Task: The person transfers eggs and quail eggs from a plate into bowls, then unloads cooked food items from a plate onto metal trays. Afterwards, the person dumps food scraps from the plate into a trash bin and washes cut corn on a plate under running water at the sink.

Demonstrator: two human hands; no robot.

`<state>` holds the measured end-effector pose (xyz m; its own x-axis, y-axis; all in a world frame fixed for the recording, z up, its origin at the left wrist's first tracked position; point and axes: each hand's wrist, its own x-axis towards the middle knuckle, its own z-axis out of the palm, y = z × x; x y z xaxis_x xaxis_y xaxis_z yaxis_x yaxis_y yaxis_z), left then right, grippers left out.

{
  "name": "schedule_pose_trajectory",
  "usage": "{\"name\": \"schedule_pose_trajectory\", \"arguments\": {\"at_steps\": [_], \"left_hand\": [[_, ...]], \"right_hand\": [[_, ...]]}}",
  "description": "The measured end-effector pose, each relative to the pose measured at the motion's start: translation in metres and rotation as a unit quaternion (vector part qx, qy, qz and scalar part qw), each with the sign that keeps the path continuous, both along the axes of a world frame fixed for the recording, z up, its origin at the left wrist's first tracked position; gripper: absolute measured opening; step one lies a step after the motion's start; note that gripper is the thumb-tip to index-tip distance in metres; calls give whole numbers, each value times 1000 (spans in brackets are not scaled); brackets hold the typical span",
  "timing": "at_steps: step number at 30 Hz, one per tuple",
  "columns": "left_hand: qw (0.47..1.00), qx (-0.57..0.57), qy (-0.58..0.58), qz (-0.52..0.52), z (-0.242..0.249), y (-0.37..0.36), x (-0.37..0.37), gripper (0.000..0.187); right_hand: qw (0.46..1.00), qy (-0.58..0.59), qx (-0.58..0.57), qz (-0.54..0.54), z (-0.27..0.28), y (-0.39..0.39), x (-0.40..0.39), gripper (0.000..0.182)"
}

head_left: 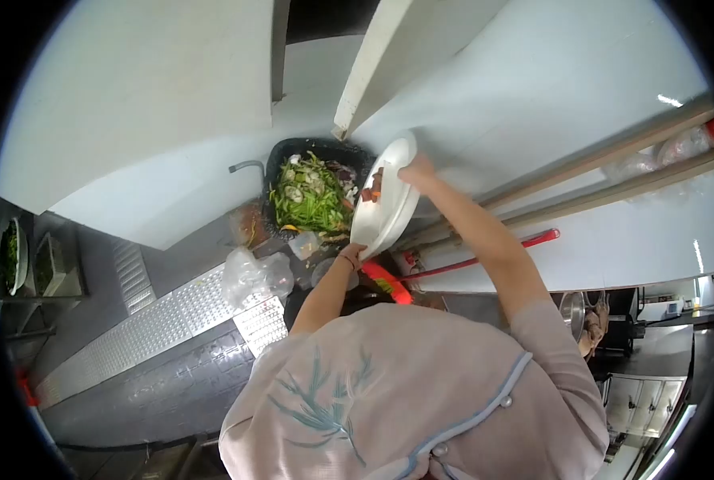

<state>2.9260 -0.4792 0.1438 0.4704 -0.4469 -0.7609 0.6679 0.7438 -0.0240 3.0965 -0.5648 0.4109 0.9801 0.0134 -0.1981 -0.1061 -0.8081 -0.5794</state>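
A large white basin [385, 220] is tilted on its side at the right edge of a black bin [273, 172]. Reddish-brown chunks and an orange piece [371, 190] lie inside it. My left hand [352, 254] grips its near rim, fingers partly hidden behind the rim. At the far right rim, my right hand [419, 173] is closed on the basin too. Green vegetable scraps [313, 196] and other food waste fill the bin.
Beside the bin lie a clear plastic bag [253, 276] and a clear plastic container [303, 245]. A red-handled tool [485, 262] leans along the wall at right. A perforated metal floor strip [157, 320] crosses the floor. Shelves with trays [53, 264] stand at far left.
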Motion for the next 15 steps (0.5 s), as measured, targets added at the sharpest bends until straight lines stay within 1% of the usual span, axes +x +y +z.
{"name": "schedule_pose_trajectory", "arguments": {"at_steps": [1,3,4,5,7,8,9,10,11,12,13,14,15], "left_hand": [[1000,-30,-6,3,53,2,-5,37],[992,-119,-25,-25,45,-10,-4,38],[992,-123,-26,-24,37,-19,-6,38],[983,-186,7,-4,33,-27,-6,38],[967,-250,37,18,21,-34,2,39],[947,-322,0,3,18,-36,2,38],[919,-393,-34,-10,30,-36,-2,38],[945,-324,43,17,46,-40,1,38],[945,-324,46,20,47,-41,2,38],[952,-302,46,27,47,-37,4,34],[959,-278,47,34,46,-32,6,29],[966,-255,42,30,41,-27,8,26],[976,-213,30,20,29,-20,10,22]], "right_hand": [[999,-7,-50,13,14,12,-8,58],[978,9,-196,73,62,43,-33,80],[979,63,-178,76,94,62,-46,80],[979,61,-181,78,92,69,-44,80],[956,53,-267,112,83,79,-36,80],[957,36,-264,115,70,78,-29,82],[955,42,-268,116,70,76,-24,82],[964,37,-240,105,69,76,-21,75],[973,30,-210,95,69,76,-19,68],[980,2,-173,98,70,71,-19,66],[981,1,-170,98,58,57,-12,66],[982,-57,-148,103,29,34,1,64],[980,-116,-127,105,18,15,10,62]]}}
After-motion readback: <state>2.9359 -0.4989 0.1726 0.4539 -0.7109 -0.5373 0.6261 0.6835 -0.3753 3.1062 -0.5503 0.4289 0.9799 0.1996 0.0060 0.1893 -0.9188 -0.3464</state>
